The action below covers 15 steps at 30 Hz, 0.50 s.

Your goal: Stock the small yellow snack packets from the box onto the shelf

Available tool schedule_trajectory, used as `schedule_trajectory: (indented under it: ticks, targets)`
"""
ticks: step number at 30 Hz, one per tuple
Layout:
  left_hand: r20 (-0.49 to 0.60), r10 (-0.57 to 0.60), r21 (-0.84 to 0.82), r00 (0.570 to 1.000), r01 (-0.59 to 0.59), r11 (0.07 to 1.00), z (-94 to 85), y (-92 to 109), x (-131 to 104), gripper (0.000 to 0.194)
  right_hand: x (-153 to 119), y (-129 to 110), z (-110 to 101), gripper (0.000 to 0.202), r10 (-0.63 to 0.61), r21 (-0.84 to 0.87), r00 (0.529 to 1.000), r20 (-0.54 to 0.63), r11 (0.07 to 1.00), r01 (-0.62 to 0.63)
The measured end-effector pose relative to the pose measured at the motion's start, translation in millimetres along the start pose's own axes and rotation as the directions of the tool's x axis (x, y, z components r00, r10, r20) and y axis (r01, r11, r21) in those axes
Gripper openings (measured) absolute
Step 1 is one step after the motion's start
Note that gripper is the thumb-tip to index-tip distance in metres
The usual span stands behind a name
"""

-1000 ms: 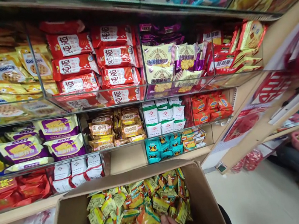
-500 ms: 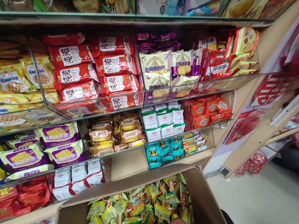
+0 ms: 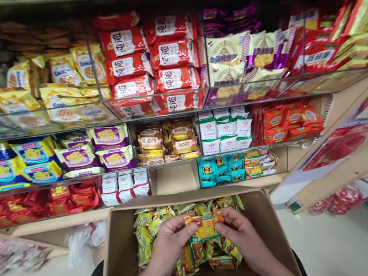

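Note:
An orange-and-yellow snack packet (image 3: pixel 204 227) is stretched level between my two hands, its printed face turned up. My left hand (image 3: pixel 174 239) pinches its left end, thumb on top. The right end is pinched by my right hand (image 3: pixel 235 230). Both hands are over an open cardboard box (image 3: pixel 285 243). Many small yellow-green and orange snack packets (image 3: pixel 146 233) lie loose inside it, heaped toward the far side; the box's brown bottom shows at the near side.
Glass-fronted shelves stand ahead, with red biscuit packs (image 3: pixel 128 67), purple soda biscuits (image 3: pixel 110 138), teal packets (image 3: pixel 221 169) and small orange packets (image 3: pixel 260 163). A bare wooden compartment (image 3: pixel 176 179) is beside the teal ones. Plastic bags (image 3: pixel 79 250) hang below at left.
My view has tilted down and shifted left. Both hands and forearms now show more fully, with the packet held flat between them and higher in view.

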State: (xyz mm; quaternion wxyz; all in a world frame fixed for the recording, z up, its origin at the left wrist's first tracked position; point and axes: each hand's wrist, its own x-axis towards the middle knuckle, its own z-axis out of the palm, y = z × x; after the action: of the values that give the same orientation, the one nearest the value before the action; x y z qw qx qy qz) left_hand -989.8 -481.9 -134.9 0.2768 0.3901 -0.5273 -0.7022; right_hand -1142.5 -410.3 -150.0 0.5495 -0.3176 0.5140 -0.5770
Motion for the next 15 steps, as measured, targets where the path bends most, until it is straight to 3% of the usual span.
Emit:
schedule_trajectory:
  ticks: [2,4,5,7,8,10,13,15]
  targets:
    - [0.017,0.043,0.091,0.999,-0.044,0.995,-10.4,4.9,-3.2,0.030,4.1,-8.4,0.1,0.027,-0.004,-0.054,0.999,0.047,0.999,0.007]
    - [0.003,0.207,0.331,0.978,-0.196,0.923,-29.2,15.2,-5.1,0.032,13.8,-18.0,-3.5,0.030,-0.051,-0.128,0.997,0.054,0.990,0.058]
    - [0.012,0.329,0.495,0.944,-0.291,0.818,-42.1,22.0,-5.1,0.031,21.6,-23.0,-6.2,0.032,-0.096,-0.182,0.995,0.036,0.978,0.101]
    - [0.076,0.535,0.785,0.841,-0.382,0.489,-73.0,36.2,-2.6,0.026,43.8,-31.9,-10.5,0.039,-0.185,-0.300,0.983,-0.004,0.938,0.176]
    - [0.081,0.570,0.868,0.818,-0.339,0.362,-89.4,41.9,0.1,0.025,57.7,-34.7,-11.0,0.042,-0.204,-0.351,0.979,-0.006,0.917,0.189]
    - [0.003,0.566,0.949,0.824,-0.181,0.258,-119.3,47.5,7.7,0.030,89.2,-34.5,-7.1,0.039,-0.166,-0.454,0.986,0.031,0.876,0.162]
    - [-0.159,0.486,0.963,0.859,0.027,0.267,-147.4,41.3,20.6,0.039,139.0,-19.4,9.7,0.027,-0.074,-0.607,0.995,0.067,0.789,0.100]
    - [-0.218,0.429,0.955,0.877,0.100,0.280,-155.1,32.7,26.7,0.041,169.8,-3.6,24.4,0.020,-0.096,-0.682,0.994,0.060,0.723,0.111]
